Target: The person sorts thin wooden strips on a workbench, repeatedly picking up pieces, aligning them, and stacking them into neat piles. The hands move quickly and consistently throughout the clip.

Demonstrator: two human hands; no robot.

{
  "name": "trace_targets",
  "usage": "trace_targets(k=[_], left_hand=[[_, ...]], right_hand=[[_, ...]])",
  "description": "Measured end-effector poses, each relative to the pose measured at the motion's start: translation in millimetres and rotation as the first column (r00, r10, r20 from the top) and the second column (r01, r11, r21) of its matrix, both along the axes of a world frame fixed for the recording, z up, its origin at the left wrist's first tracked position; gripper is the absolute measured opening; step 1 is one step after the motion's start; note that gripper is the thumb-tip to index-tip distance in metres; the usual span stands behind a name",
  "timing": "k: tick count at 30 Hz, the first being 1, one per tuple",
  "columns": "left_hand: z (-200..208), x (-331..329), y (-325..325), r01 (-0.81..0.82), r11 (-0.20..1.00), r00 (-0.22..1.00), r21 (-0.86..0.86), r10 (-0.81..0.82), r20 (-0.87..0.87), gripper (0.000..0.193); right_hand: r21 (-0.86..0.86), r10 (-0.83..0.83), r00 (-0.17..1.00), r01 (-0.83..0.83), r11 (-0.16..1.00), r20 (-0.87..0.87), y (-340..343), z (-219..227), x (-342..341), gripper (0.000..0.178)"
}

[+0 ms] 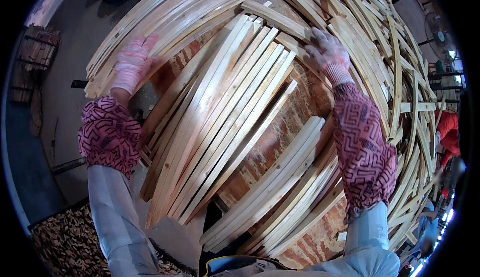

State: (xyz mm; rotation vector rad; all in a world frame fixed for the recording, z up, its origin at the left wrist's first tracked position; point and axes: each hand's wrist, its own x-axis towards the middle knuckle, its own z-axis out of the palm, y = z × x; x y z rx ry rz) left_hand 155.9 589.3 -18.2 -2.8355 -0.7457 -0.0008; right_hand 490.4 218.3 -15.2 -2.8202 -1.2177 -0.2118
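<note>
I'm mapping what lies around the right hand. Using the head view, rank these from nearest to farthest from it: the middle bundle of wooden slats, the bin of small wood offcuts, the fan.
1. Middle bundle of wooden slats: just left of the right hand.
2. Fan: far right, beyond the stacked slats.
3. Bin of small wood offcuts: lower left, by the left elbow.

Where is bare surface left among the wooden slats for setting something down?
A bare reddish strip runs between the middle slat bundle and the lower bundle. Another shows near the left hand. Around the right hand, the right-side slat pile is crowded.
</note>
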Motion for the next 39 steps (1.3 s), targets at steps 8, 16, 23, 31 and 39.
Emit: trace_targets(k=[8, 16, 23, 31, 39], left_hand=[[2, 0, 11, -0.036, 0.998, 0.986, 0.050, 0.043, -0.159, 0.068], [28, 21, -31, -0.208, 0.977, 0.958, 0.050, 0.214, -0.191, 0.067], [17, 21, -26, -0.135, 0.977, 0.990, 0.162, 0.138, -0.007, 0.058], [36, 34, -17, -0.140, 0.990, 0.981, 0.026, 0.142, -0.133, 0.062], [51, 57, -39, -0.221, 0.975, 0.959, 0.010, 0.219, -0.182, 0.070]], right_hand=[[0.178, 0.047, 0.993, -0.065, 0.982, 0.104, 17, 26, 35, 0.045], [0.796, 0.226, 0.972, -0.185, 0.576, 0.062, -37, 205, 47, 0.015], [-0.267, 0.006, 0.988, -0.048, 0.962, -0.157, -64, 72, -22, 0.078], [-0.018, 0.016, 0.968, -0.021, 1.000, -0.251, -75, 48, 3, 0.073], [0.712, -0.133, 0.987, 0.028, 0.701, 0.092, -162, 207, 87, 0.039]])
